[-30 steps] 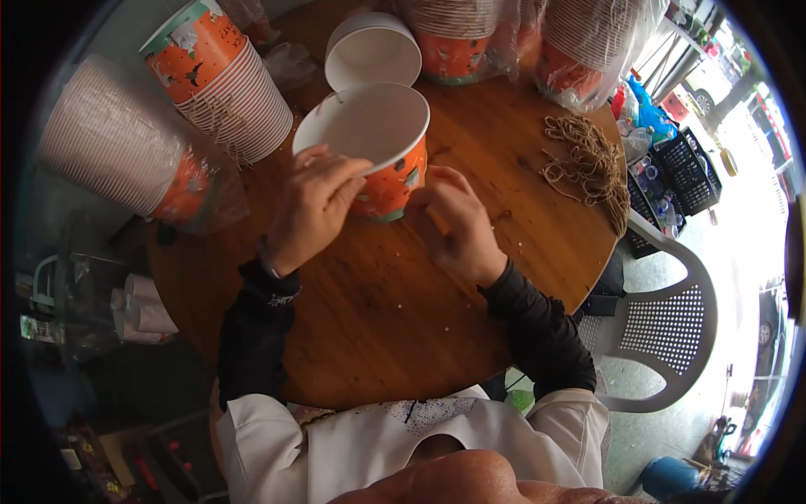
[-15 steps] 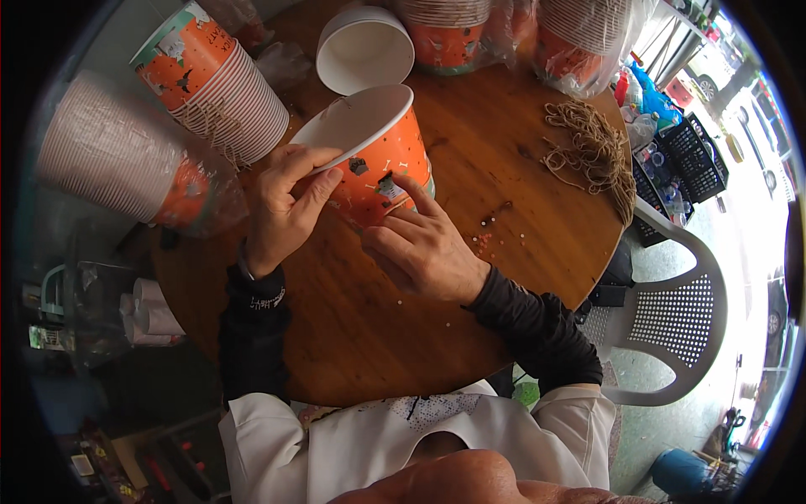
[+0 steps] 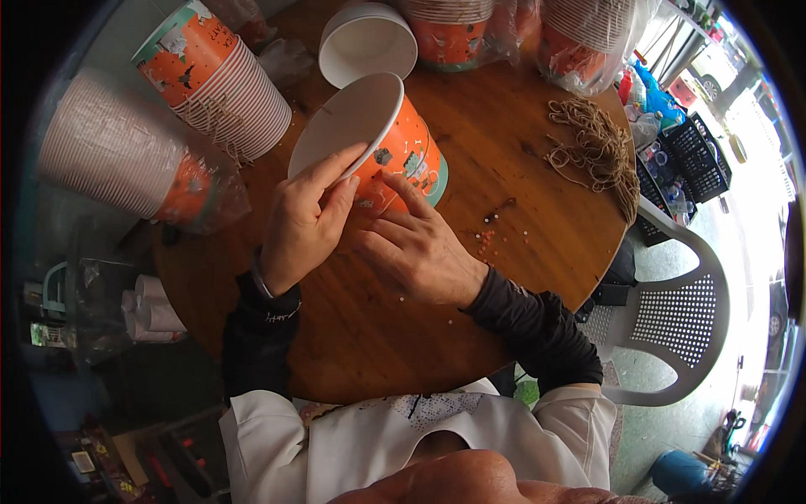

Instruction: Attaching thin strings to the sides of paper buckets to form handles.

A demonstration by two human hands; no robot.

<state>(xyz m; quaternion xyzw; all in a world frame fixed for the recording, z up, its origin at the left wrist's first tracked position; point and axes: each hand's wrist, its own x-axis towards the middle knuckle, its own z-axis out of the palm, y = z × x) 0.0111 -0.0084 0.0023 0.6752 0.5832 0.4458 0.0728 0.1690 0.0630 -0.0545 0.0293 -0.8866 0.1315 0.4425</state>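
Note:
An orange paper bucket with a white inside and printed pictures is tilted above the table, its mouth toward the upper left. My left hand grips its rim between thumb and fingers. Against the outer wall, just below the rim, rests the index finger of my right hand. The other right fingers are curled; whatever they may hold is hidden. A short thin mark shows on the bucket's inner wall. Behind it a white-lined bucket lies with its opening toward me.
Stacked orange buckets lean at the left, beside a plastic-wrapped stack. More wrapped stacks stand at the back. A heap of tan cord lies on the round wooden table, with small pellets scattered nearby. A plastic chair stands right.
The bucket has turned and tilted, showing more of its base on the right. My left hand has shifted slightly right along with it; my right index finger has moved closer to the rim.

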